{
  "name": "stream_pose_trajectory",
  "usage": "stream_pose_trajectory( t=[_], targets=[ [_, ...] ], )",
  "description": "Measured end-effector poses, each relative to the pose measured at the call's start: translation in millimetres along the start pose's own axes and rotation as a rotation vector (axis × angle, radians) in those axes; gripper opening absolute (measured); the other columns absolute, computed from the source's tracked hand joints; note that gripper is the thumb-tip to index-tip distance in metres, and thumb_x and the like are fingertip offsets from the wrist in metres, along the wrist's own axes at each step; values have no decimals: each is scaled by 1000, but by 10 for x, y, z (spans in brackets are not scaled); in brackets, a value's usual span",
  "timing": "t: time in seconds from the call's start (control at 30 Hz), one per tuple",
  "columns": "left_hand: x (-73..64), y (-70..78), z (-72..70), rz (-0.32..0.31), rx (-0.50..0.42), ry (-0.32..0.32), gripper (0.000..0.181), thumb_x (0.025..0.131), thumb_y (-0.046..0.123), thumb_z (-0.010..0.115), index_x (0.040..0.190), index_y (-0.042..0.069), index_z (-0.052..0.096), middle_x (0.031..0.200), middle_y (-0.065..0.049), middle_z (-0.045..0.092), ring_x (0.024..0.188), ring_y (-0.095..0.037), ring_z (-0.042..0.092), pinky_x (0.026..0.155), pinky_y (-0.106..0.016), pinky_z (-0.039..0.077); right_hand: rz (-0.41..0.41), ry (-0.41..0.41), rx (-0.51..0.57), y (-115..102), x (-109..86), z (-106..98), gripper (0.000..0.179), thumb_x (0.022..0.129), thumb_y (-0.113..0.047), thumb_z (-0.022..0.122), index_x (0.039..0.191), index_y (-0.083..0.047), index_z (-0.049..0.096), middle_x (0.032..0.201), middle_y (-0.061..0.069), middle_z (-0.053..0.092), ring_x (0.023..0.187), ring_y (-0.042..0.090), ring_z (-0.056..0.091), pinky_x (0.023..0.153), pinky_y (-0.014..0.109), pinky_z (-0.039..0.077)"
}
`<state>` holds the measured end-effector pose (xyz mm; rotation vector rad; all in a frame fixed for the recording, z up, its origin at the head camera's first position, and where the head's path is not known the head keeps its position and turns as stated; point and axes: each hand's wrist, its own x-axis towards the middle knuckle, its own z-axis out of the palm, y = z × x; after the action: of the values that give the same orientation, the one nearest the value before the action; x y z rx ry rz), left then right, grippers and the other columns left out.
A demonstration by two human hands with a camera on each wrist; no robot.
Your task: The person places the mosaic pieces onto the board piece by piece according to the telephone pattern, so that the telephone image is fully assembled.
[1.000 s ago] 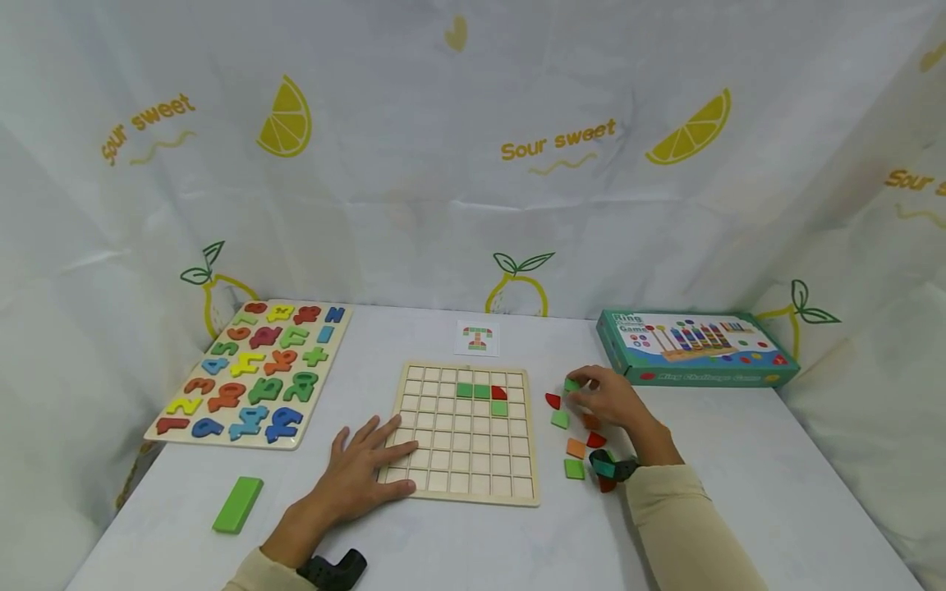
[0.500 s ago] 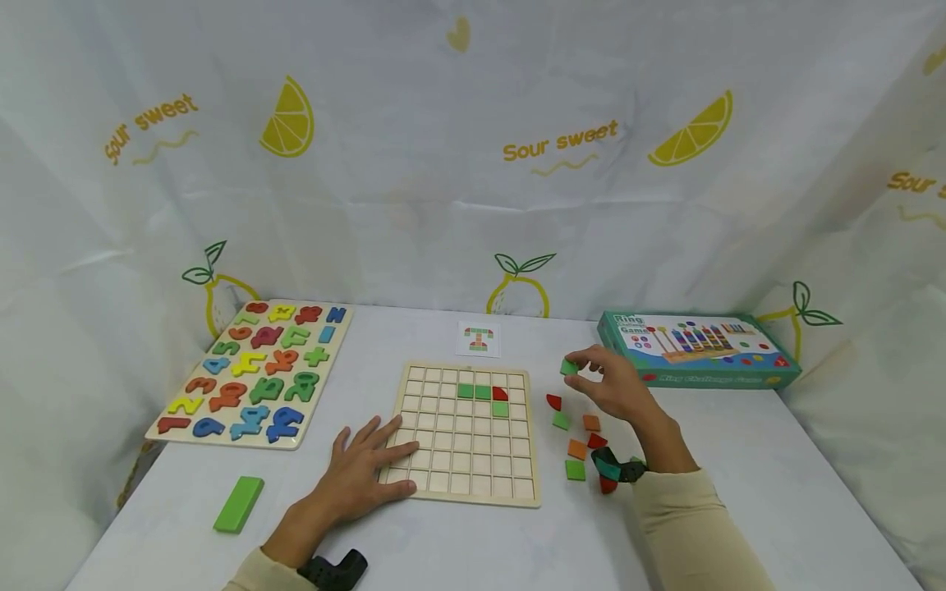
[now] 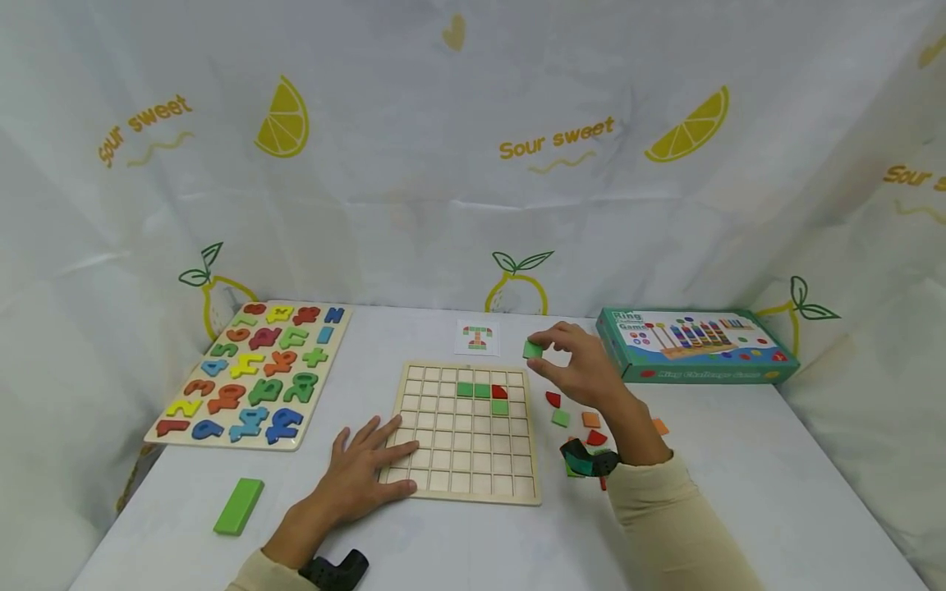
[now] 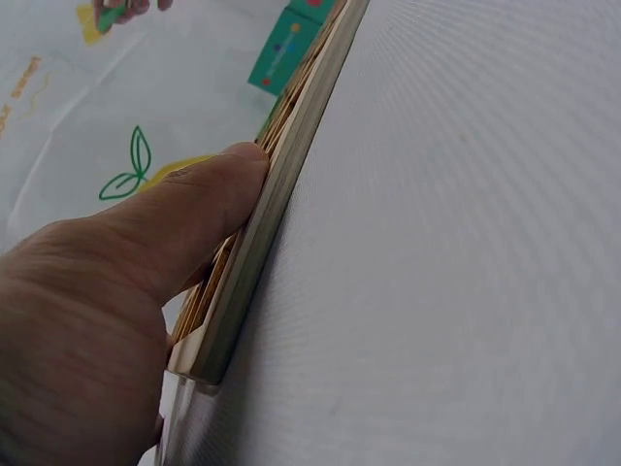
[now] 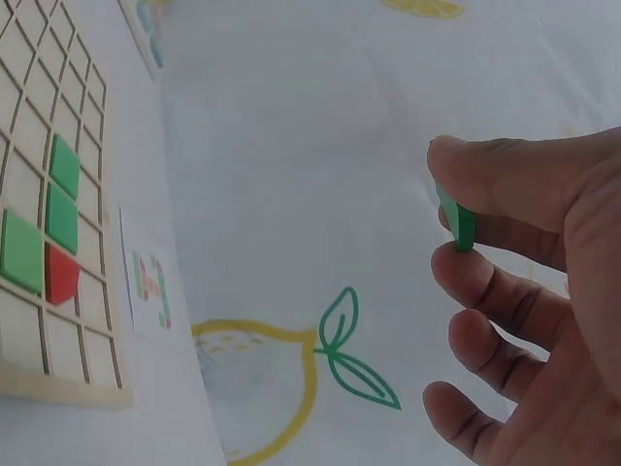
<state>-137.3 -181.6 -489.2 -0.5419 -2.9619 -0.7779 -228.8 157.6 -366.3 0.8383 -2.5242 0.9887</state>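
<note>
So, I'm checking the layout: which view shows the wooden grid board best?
The head view: the wooden grid board shows almost whole from above, partly covered by the left hand. The left wrist view shows mainly its side edge; the right wrist view shows part of it, cut off by the picture's edge.

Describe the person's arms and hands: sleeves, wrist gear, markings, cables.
Left sleeve and right sleeve: plain beige. Left hand and right hand: gloveless. Left wrist unit: black, bent. Right wrist unit: black, with a teal patch. No cables or lettering readable on either.
</note>
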Motion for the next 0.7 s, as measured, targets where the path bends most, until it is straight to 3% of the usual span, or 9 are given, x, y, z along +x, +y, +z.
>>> stream_pose_trajectory(
  t=[0.33,0.5,0.7],
  targets=[
    [-17,7,-14,4,6,-2,60,79,57,71,129,26,65,152,-5,37,141,-37,21,105,-66,3,-39,-39,116,-164,186,377,28,86,-12,75,112,-3,69,99,3,62,93,26,54,77,44,46],
    [-14,6,-16,9,9,-1,59,79,56,71,130,26,64,152,-5,36,141,-37,21,105,-66,3,-5,-70,172,-176,250,629,28,87,-11,73,113,-3,69,99,5,62,94,29,55,80,47,46],
    [-7,-14,-14,10,24,-6,59,79,57,70,130,26,64,152,-5,36,141,-37,20,105,-66,3,19,-101,170,-142,307,955,27,87,-11,72,112,-1,68,102,6,64,95,26,57,82,41,46]
  ],
)
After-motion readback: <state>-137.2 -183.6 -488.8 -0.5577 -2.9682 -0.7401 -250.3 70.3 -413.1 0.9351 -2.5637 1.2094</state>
